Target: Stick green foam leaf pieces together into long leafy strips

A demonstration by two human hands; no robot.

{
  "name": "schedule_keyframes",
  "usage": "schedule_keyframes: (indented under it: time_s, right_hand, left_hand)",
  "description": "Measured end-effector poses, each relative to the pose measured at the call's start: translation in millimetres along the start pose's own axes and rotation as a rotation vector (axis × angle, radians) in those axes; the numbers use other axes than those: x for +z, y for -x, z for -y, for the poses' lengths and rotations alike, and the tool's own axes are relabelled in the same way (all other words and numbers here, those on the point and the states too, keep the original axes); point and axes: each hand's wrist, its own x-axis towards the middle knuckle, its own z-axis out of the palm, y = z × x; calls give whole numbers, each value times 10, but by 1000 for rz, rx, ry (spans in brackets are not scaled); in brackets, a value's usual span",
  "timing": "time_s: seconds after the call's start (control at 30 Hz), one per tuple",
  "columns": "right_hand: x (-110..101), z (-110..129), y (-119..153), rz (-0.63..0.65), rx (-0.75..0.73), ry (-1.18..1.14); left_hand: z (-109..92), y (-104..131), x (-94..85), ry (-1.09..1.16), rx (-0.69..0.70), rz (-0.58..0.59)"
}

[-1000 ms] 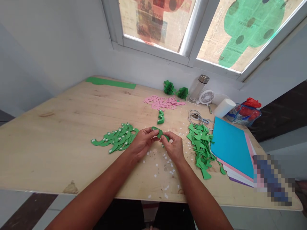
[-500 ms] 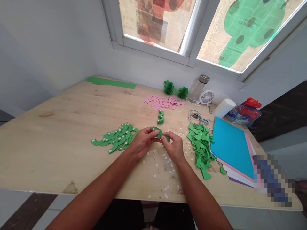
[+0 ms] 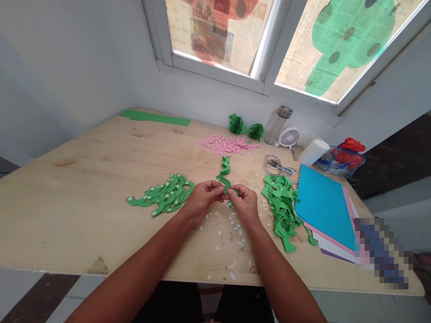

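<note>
Between the fingers of the left hand and right hand, both pinched narrow on it, is a green curved strip, its long axis running roughly ten to four o'clock. Both hands are about equally near, slanting in from seven and five. At twelve, a small green stack lies on the bench.

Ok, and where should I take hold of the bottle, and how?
Probably wrap the upper body of the bottle, below the metal cap, coming from the left and slightly above: it's tall and round, while the fan crowds its lower right.
</note>
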Motion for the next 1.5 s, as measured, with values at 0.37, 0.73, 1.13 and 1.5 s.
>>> schedule_keyframes:
  time_s: [0.37,0.73,1.13,1.5]
  right_hand:
    - [23,73,19,51,82,-261]
    - [1,60,-10,40,269,-572]
    - [-39,53,-17,127,340,-669]
    - [-41,39,-18,151,315,-675]
  left_hand:
    - [2,-12,18,-70,111,-95]
    - [5,21,57,-232,213,-65]
    - [27,51,59,-469,352,-165]
    - [18,77,66,-523,362,-206]
